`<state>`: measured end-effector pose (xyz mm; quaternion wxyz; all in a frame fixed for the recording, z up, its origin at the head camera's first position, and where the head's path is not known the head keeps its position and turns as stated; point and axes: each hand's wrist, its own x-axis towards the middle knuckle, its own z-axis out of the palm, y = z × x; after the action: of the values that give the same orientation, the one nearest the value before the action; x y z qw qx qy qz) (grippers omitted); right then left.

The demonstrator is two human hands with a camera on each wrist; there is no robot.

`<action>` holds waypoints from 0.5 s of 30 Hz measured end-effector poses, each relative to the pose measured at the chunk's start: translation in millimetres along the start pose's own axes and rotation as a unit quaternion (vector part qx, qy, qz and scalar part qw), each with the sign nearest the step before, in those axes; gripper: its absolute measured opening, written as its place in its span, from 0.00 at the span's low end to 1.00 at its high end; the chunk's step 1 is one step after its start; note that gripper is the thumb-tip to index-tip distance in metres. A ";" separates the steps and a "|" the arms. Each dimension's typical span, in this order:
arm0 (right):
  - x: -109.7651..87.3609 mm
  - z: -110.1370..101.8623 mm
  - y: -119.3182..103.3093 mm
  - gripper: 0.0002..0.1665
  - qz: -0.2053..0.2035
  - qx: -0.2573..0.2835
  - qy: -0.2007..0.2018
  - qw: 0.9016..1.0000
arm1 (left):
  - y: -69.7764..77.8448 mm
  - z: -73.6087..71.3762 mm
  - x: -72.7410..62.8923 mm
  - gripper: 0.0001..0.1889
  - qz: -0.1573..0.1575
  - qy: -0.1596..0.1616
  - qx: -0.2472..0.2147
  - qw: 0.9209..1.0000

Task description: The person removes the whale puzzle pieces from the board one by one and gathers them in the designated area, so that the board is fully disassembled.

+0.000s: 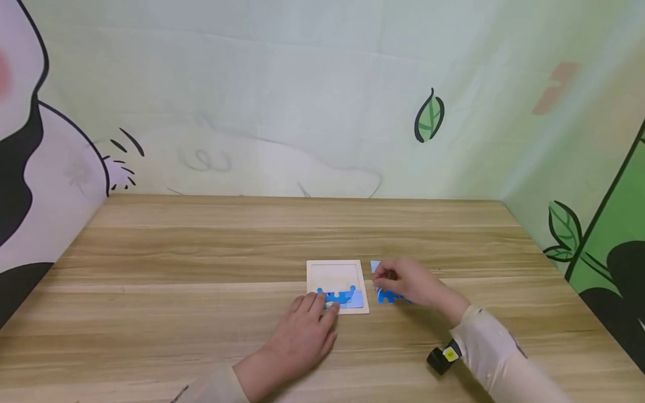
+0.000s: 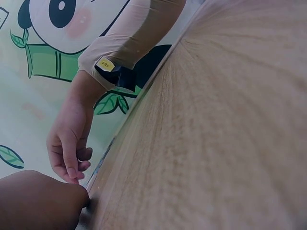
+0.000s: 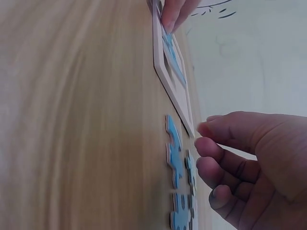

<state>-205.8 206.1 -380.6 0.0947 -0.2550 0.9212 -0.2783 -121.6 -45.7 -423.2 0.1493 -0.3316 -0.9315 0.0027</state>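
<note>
A shallow pale puzzle tray lies on the table, its lower part filled with joined blue jigsaw pieces. My left hand rests its fingertips on the left side of these pieces, fingers extended. Just right of the tray, my right hand hovers over loose blue jigsaw pieces. Its fingers are loosely bent, and in the right wrist view no piece shows between thumb and forefinger. A light blue piece sticks out beyond these fingertips. The hand covers part of the loose pieces.
The wood-grain table extends around the tray. A printed cloth wall stands behind it, with more printed wall at both sides. A black wrist device hangs below the right sleeve.
</note>
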 end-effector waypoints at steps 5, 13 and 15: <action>1.1 5.1 -4.5 0.04 -0.011 0.003 0.016 1.000 | -0.3 -0.1 -0.1 0.25 0.002 0.007 0.001 1.000; 2.7 14.6 -8.1 0.05 -0.037 0.010 0.031 0.999 | -0.6 0.3 0.0 0.24 0.007 0.017 0.006 1.000; 2.9 17.3 -9.4 0.05 -0.034 0.010 0.033 0.999 | -0.8 0.3 0.1 0.24 0.006 0.012 0.004 1.000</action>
<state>-198.9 189.8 -389.8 0.0572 -0.2755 0.9120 -0.2983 -122.3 -46.3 -423.4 0.1615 -0.3362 -0.9278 0.0034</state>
